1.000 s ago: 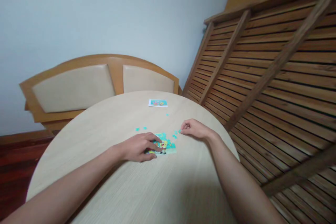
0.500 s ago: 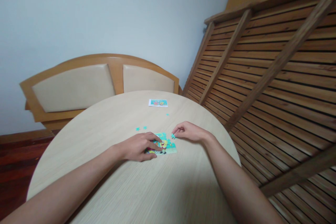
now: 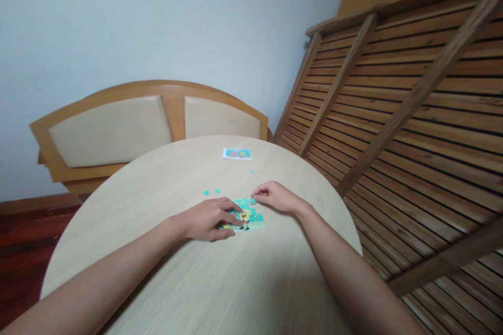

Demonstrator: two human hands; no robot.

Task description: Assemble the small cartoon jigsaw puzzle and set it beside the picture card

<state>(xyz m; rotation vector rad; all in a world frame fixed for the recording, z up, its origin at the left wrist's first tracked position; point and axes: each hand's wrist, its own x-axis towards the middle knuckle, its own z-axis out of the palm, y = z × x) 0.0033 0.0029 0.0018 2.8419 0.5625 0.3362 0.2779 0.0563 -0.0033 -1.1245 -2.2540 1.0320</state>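
Three loose pieces (image 3: 217,191) remain unplaced on the desk (image 3: 188,282); puzzle (image 3: 247,214), near centre, looks mostly joined. Left hand (image 3: 212,219) rests spread across it; right hand (image 3: 276,197) pinches a fourth piece (image 3: 252,201) at its far edge.

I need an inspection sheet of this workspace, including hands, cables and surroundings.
Surface: round, pale wood-grain table.
Job's things: flat turquoise-and-yellow cartoon jigsaw, partly covered; three loose turquoise pieces and a white-edged printed sheet beyond it.
Clutter: nothing seen.
Hands: left hand lies on the jigsaw, fingers spread; right hand touches a small turquoise-and-dark piece near the jigsaw's far edge; grip unclear.
Cables: nothing seen.
Surroundings: arched wooden headboard with cream panels; slatted brown wooden screen at right; pale wall.
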